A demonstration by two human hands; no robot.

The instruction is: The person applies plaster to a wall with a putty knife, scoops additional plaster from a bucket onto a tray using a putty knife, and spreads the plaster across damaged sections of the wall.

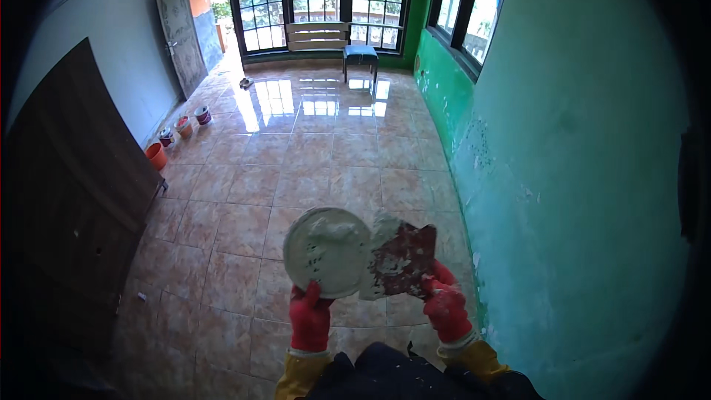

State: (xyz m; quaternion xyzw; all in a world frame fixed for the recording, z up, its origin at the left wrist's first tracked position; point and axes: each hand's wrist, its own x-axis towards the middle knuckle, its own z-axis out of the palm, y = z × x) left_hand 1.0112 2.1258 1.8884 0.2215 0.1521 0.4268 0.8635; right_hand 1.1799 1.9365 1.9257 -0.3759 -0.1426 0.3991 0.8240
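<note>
left fingers grip paste-smeared round disc | right fingers grip red scraper | tiled floor

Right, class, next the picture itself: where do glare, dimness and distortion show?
Head view, far end: the gridded window looks washed out, its glare mirrored on the tiled floor; head view, left: the brown panel sits in shadow, its top edge bowed; head view, rim: corners fall to black; head view, near: the round lid reads clearly in softer light.
</note>
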